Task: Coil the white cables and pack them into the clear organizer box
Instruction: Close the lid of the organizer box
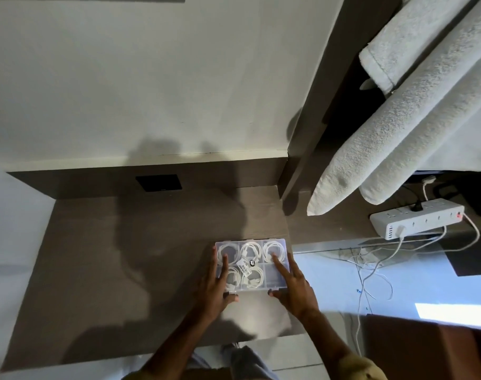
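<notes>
My left hand [215, 283] covers part of the box's [251, 266] left compartments; my right hand [294, 283] hides its right edge. Labels [246, 266] on the lid too small to read. Lower right compartment's contents unclear. Towels [398, 127] cut off at right edge.

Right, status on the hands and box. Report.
Both hands flat on the box lid: left hand, right hand. Lid down, five cells hold coiled cables, near-right cell looks empty. Nothing in the way.
</notes>
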Tool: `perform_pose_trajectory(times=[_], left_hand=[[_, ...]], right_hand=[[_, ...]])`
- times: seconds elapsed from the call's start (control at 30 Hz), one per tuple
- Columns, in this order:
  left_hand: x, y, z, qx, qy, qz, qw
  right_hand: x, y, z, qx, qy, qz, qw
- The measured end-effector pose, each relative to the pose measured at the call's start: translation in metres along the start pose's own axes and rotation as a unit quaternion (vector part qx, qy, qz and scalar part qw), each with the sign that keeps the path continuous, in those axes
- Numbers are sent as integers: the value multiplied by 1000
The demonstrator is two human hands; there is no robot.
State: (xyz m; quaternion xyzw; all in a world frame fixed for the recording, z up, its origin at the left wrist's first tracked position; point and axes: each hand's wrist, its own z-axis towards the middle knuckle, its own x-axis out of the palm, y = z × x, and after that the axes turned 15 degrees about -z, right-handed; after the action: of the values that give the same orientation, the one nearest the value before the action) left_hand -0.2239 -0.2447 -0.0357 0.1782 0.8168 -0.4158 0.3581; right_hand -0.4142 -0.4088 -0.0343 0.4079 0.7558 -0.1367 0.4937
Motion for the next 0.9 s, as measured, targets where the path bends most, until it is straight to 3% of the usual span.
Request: perform_pose_trajectory(times=[0.23, 0.33, 0.47, 0.63, 0.73, 0.9], left_hand=[[4, -1, 0, -8, -29, 60, 998], [2, -2, -3, -26, 7, 99, 995], [2, -1, 4, -23, -5, 114, 993], [-17, 0, 39, -4, -45, 2, 999], [-36, -6, 70, -49, -84, -61, 993], [-65, -17, 126, -56, -110, -50, 991]], right_hand=[[8, 0, 0, -3, -22, -53, 998], [10, 1, 2, -6, -32, -72, 997], [8, 3, 6, -2, -27, -69, 997], [-11, 13, 31, 7, -38, -20, 999], [-31, 22, 55, 39, -80, -2, 996], [-63, 25, 107, 65, -106, 21, 992]])
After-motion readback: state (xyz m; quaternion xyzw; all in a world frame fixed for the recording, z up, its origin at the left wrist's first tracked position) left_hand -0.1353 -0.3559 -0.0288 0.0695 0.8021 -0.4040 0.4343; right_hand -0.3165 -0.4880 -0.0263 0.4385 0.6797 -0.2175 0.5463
